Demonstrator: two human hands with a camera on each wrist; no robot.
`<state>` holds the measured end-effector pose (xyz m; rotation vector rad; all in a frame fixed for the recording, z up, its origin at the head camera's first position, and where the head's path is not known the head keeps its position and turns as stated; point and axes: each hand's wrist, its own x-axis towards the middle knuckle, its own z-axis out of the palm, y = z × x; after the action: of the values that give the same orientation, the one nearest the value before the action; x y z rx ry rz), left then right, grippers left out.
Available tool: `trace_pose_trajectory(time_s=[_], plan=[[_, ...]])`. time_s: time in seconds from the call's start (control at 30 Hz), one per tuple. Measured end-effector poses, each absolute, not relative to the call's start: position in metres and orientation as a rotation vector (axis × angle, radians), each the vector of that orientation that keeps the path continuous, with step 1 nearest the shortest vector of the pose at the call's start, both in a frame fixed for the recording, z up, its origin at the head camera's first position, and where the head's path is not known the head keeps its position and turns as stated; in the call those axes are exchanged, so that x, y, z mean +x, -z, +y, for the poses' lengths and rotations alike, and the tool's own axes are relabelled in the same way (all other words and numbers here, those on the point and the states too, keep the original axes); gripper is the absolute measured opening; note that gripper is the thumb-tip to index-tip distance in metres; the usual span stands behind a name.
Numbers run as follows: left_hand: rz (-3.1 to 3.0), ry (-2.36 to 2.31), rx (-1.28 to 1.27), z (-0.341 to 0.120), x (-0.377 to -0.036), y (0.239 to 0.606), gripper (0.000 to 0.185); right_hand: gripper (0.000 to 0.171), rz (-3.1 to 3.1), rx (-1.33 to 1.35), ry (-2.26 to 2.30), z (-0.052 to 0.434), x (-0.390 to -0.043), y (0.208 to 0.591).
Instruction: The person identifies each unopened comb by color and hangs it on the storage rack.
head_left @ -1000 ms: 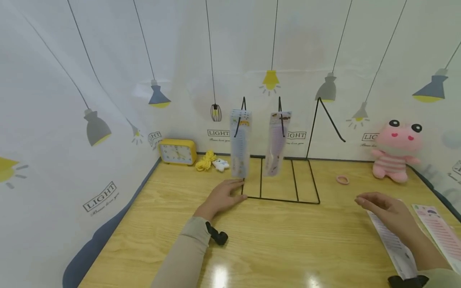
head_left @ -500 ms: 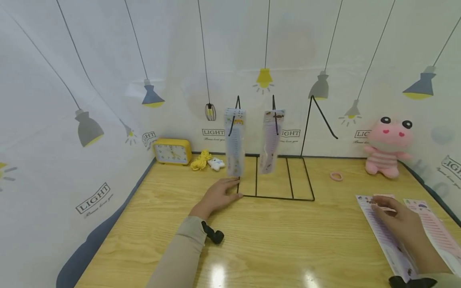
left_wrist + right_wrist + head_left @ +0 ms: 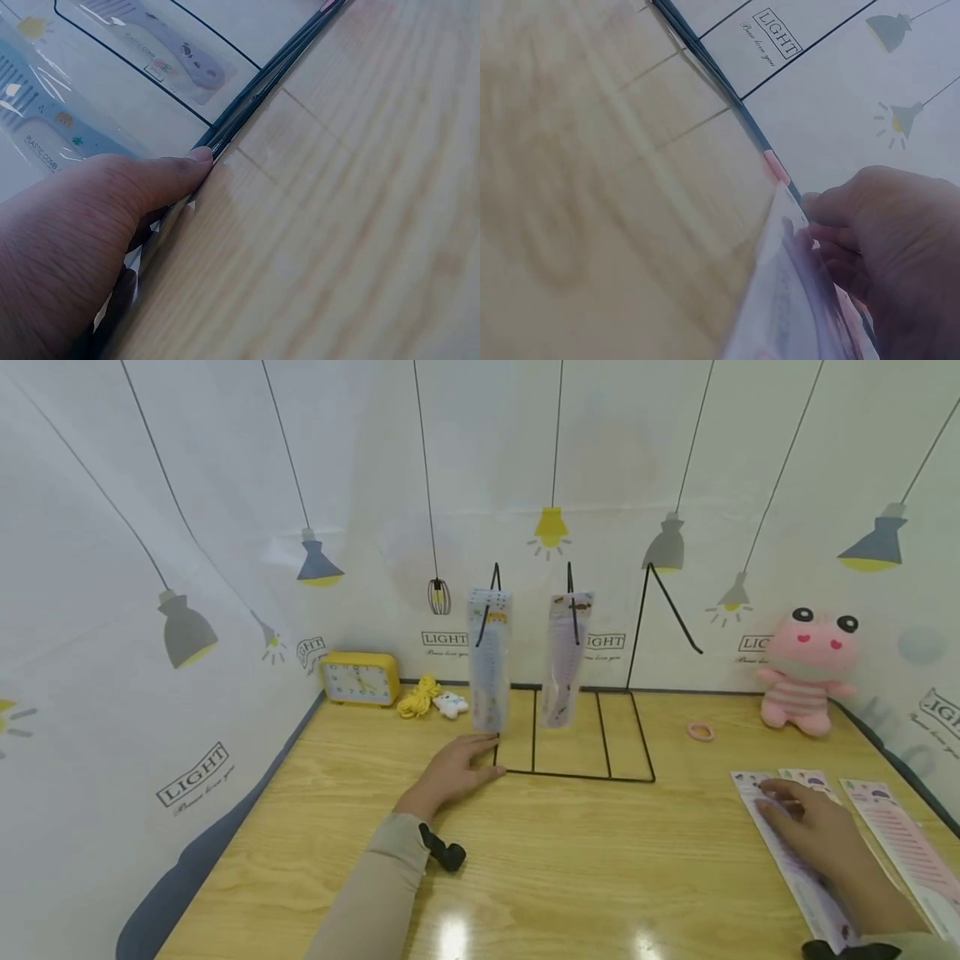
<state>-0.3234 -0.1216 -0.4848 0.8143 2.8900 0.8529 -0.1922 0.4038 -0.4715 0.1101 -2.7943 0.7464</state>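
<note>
A black wire rack (image 3: 576,773) stands at the back middle of the wooden table (image 3: 570,868). Two packaged combs hang from its hooks, a blue one (image 3: 489,662) and a purple one (image 3: 564,658); the right hook (image 3: 670,602) is bare. My left hand (image 3: 480,758) lies flat on the table, its thumb (image 3: 196,156) touching the rack's front left base wire (image 3: 255,97). My right hand (image 3: 780,802) rests with its fingers (image 3: 832,240) on the top end of a purple comb package (image 3: 802,877) lying flat at the right.
Beside the purple package lie a pink comb package (image 3: 903,839) and another card end (image 3: 810,774). A pink hair ring (image 3: 701,731) and pink plush toy (image 3: 806,672) sit back right. A yellow clock (image 3: 358,677), yellow cord (image 3: 418,696) and small white toy (image 3: 450,703) sit back left.
My right hand has dropped from hovering above the table onto the top end of the purple package at the right. The left hand has stayed at the rack's base.
</note>
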Motion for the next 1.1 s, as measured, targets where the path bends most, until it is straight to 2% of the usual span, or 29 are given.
trace_pose_trajectory(time_s=[0.1,0.17,0.43,0.6,1.1], plan=[[2.885,-0.870,0.821,-0.122,-0.324,0.485,0.066,0.040,-2.793,0.136,-0.761,0.400,-0.192,0.469],[2.884,-0.876,0.824,-0.122,-0.324,0.485,0.066,0.042,-2.806,0.150,-0.765,0.399,-0.192,0.467],[2.879,-0.874,0.804,-0.122,-0.324,0.484,0.067,0.076,-2.896,0.127,-0.720,0.403,-0.197,0.469],[2.877,-0.859,0.795,-0.122,-0.323,0.484,0.067,0.088,-2.949,0.078,-0.659,0.405,-0.199,0.468],[2.880,-0.853,0.793,-0.121,-0.322,0.483,0.065,0.087,-3.059,-0.105,-0.822,0.406,-0.200,0.458]])
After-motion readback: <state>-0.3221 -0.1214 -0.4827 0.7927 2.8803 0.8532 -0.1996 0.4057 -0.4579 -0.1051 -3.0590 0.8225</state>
